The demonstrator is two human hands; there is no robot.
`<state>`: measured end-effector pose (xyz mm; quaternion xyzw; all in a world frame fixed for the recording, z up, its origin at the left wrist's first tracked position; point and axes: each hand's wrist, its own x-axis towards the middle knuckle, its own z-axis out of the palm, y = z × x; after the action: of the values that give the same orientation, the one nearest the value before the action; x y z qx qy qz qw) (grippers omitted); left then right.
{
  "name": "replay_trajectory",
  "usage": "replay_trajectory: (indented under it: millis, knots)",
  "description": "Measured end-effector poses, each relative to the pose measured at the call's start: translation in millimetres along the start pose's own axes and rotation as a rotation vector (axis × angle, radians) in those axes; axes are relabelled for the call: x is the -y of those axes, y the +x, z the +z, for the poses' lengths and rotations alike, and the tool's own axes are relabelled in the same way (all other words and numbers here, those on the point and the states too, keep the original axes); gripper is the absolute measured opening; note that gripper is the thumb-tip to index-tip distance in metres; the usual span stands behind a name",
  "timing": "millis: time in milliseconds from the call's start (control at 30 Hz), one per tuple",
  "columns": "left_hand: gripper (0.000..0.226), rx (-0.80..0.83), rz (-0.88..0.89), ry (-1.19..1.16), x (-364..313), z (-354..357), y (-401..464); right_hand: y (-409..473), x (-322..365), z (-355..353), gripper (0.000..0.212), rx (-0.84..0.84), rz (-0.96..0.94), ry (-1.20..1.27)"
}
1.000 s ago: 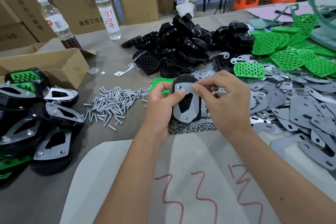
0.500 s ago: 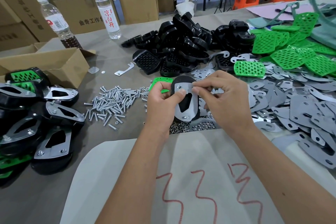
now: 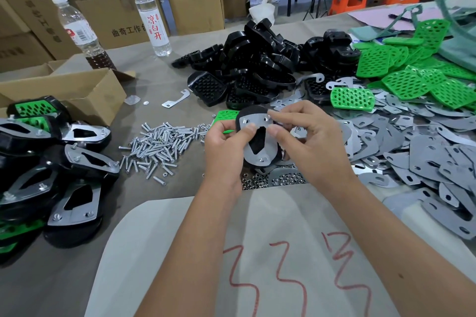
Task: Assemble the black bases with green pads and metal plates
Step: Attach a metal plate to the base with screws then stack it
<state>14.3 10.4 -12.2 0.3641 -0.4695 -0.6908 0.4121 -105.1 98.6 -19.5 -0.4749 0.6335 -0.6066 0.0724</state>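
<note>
Item in hand: one black base (image 3: 249, 113) with a metal plate (image 3: 251, 145) lying on its upturned face, held above the table between both hands. The left hand (image 3: 226, 147) is gripping the assembly from its left edge, thumb curled over the plate's upper left corner near a screw hole. The right hand (image 3: 309, 141) is pinching at the plate's upper right corner, thumb and forefinger closed together over the hole there; whether a small fastener is sitting between them cannot be told. Orientation: the long axis is running roughly away from the person, the broad rounded end pointing far, the narrow end pointing near, and the plate's face is tilting toward the camera.

Change against half a second ago: the right fingertips are sitting nearer the top right hole, and the left thumb is lying lower on the plate, leaving the top left hole uncovered; the assembly itself is keeping its place and heading.

Surroundings, working outward:
- green pad (image 3: 224, 116), partly hidden behind the left hand
- nuts (image 3: 283, 179), just below the assembly
- screws (image 3: 157, 145), loose heap to the left
- metal plates (image 3: 425, 157), spread to the right
- green pads (image 3: 401, 77), far right
- black bases (image 3: 257, 59), piled beyond the hands
- finished assemblies (image 3: 51, 162), stacked at the left edge
- two bottles (image 3: 152, 18) and cardboard boxes (image 3: 64, 90), far left
</note>
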Motion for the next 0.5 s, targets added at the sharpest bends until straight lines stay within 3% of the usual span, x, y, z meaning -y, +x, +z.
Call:
replay_trajectory:
  millis: [100,200,300,400,433,500]
  knots:
    - [0.015,-0.020,-0.029,-0.032,-2,-3,3,0,-1,-1,0.037,-0.080,0.008,0.039]
    - [0.012,0.002,-0.003,0.004,-2,-4,3,-1,5,-1,0.015,0.020,0.000,0.021]
    - [0.012,-0.007,0.001,0.017,-2,-5,4,-1,5,0,0.017,0.092,0.077,0.083]
    - [0.015,-0.055,-0.018,-0.033,-7,-11,8,-1,5,-7,0.056,-0.084,0.067,0.129]
    - [0.015,-0.058,-0.016,-0.030,-8,-14,9,-1,3,-9,0.056,-0.106,0.062,0.146]
    - [0.014,-0.048,-0.007,-0.015,-9,-15,9,-2,4,-8,0.036,-0.048,0.068,0.135]
